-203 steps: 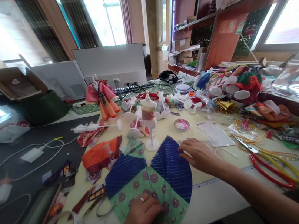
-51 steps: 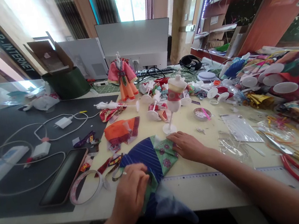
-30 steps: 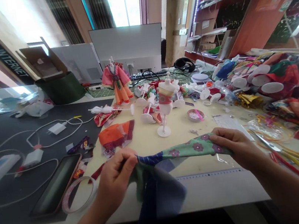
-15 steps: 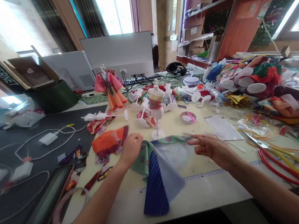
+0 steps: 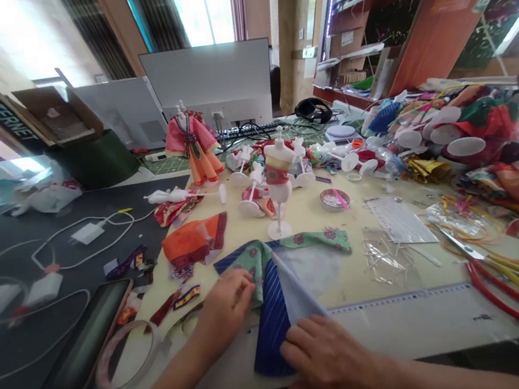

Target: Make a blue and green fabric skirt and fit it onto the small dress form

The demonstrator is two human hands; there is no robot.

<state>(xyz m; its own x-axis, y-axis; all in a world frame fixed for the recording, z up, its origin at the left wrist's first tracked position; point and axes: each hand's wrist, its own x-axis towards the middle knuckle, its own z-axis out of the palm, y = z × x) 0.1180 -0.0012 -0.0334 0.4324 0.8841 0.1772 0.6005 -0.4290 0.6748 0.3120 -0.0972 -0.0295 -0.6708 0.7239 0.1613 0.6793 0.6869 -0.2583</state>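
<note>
In front of me lies a dark blue striped cloth (image 5: 273,309) with a pale grey-blue flap (image 5: 300,286). A green floral cloth (image 5: 305,240) runs across its top. My left hand (image 5: 227,303) is closed, thumb and fingers pinched at the lower left part of the green cloth. Lower down, my right hand (image 5: 324,347) has its fingers curled over the bottom edge of the pale flap, next to the blue cloth; its fingertips are partly hidden. Just behind the cloth stands a small white mannequin (image 5: 279,182) with a red and cream band round its chest.
Scissors (image 5: 512,287) with red and yellow handles lie at right, near a bag of pins (image 5: 389,259). A ruler (image 5: 402,298) crosses the front. At left are orange cloth (image 5: 198,237), a tape roll (image 5: 125,357) and a phone (image 5: 84,344). A dressed mannequin (image 5: 192,146) stands behind.
My right hand has left the green cloth's right end and come down to the pale flap. My left hand has moved down from the top edge. The view has shifted slightly.
</note>
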